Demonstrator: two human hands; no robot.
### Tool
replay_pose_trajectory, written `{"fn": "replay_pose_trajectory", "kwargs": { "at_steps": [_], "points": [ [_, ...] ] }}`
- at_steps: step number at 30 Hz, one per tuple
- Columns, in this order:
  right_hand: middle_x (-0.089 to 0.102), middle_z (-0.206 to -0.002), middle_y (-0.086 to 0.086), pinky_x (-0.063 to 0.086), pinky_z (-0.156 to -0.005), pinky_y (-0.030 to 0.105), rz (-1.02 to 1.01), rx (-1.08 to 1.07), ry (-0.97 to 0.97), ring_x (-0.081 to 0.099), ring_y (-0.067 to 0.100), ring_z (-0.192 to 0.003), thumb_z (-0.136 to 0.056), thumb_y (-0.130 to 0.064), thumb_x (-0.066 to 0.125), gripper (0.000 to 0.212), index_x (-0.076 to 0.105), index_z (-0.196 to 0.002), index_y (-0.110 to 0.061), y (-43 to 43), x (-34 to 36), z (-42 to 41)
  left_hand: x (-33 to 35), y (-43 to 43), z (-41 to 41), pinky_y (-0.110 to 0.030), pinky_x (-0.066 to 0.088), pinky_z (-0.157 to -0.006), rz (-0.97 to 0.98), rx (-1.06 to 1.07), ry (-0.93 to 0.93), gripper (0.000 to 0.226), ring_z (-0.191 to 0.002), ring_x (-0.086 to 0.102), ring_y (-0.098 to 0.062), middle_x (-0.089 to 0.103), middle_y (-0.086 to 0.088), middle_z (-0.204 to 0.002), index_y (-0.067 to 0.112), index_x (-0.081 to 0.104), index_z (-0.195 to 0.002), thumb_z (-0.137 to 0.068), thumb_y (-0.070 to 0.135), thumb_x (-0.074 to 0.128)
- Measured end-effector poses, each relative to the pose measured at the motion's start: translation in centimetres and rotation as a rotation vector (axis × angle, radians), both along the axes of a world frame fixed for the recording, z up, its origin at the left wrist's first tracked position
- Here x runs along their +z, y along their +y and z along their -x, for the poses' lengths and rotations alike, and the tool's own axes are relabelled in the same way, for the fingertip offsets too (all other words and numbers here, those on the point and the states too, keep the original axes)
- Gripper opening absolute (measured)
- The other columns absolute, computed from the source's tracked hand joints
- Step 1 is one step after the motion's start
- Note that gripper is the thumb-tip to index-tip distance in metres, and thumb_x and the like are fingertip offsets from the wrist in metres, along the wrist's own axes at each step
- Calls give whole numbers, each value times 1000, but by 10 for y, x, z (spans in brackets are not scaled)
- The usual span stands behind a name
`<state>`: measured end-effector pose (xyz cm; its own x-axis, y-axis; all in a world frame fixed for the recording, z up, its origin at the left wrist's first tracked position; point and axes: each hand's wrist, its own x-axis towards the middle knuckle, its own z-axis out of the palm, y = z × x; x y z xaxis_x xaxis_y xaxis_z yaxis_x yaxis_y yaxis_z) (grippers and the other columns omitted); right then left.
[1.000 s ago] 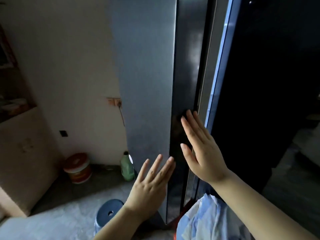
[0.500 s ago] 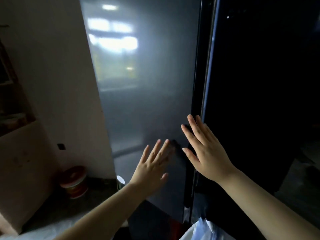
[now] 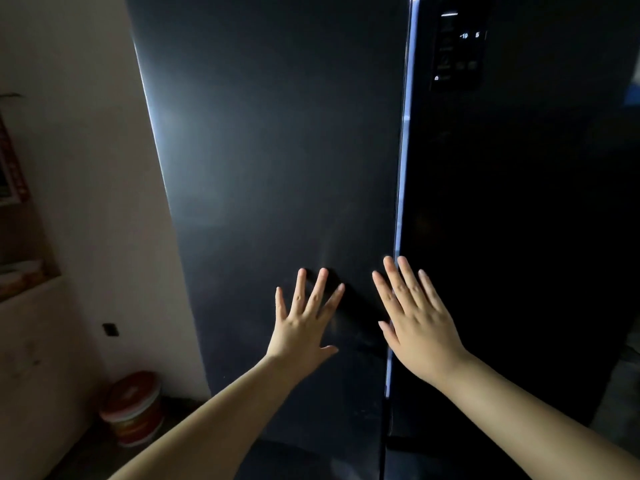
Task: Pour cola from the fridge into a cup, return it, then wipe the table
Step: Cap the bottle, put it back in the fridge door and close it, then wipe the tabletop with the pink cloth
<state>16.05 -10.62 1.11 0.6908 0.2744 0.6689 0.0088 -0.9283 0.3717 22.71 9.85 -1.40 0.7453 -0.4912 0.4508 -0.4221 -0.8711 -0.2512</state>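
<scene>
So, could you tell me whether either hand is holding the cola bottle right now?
No, the left hand and right hand are both spread flat and empty against the fridge door.

The left fridge door has swung shut; the left hand now lies flat on it.

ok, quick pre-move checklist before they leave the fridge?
1. Left door flush with right door: ok, only a thin seam between them.
2. Left hand empty: ok, fingers spread flat on the left door.
3. Right hand empty: ok, open across the seam.
4. Cola back inside: cannot tell, interior hidden.
5. Display lit: ok, reads -19 and 5.
6. Cloth and table: cannot tell, neither in view.
</scene>
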Motion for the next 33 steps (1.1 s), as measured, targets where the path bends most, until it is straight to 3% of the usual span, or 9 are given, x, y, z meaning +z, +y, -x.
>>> {"fn": "replay_pose_trajectory", "kwargs": {
  "at_steps": [10,14,19,24,28,30,33],
  "points": [
    [4,-156,25,15,-117,48,18,-103,97,8,37,-144,-80,-56,59,98,14,-148,-1,-26,-5,-73,-2,-46,-40,-69,9,-106,3,122,49,115,-130,-39,-41,-50,-9,-140,26,-44,-132,-85,52,58],
    [-1,-155,27,15,-117,46,57,-109,83,5,39,-144,-79,-58,59,104,9,-148,0,-28,-7,-75,-5,-47,-41,-70,11,-106,-1,146,19,114,-131,-38,-43,-48,-10,-141,26,-40,-136,-85,46,60],
    [-1,-155,25,16,-116,47,-25,-118,131,6,39,-144,-77,-47,69,104,10,-148,0,-17,0,-67,1,-45,-34,-66,11,-108,11,114,14,106,-135,-31,-41,-42,-10,-146,25,-27,-144,-85,51,58],
    [13,-155,23,32,-110,48,-214,4,156,18,38,-142,-79,-30,70,84,27,-145,-1,5,-2,-49,3,-22,-13,-55,3,-114,148,40,104,88,-142,-21,-29,-30,-4,-153,24,-16,-148,-91,53,45],
    [36,-148,19,40,-105,41,-331,257,257,37,33,-136,-81,-24,69,70,40,-140,-2,55,-29,-36,-11,35,20,-43,10,-115,368,65,130,71,-146,-5,-23,-6,-1,-159,23,8,-151,-94,48,42],
    [53,-136,13,45,-97,36,-381,409,301,52,29,-124,-79,-22,72,58,52,-130,-5,92,-41,-32,-24,77,43,-36,23,-112,475,118,129,61,-145,15,-20,17,-1,-157,22,29,-147,-93,48,40],
    [61,-123,8,51,-88,34,-408,582,384,60,25,-112,-79,-20,72,45,60,-120,-7,154,-57,-26,-45,141,84,-35,41,-99,528,234,169,52,-129,46,-21,49,-2,-141,20,53,-130,-85,45,43]
  ]
}}
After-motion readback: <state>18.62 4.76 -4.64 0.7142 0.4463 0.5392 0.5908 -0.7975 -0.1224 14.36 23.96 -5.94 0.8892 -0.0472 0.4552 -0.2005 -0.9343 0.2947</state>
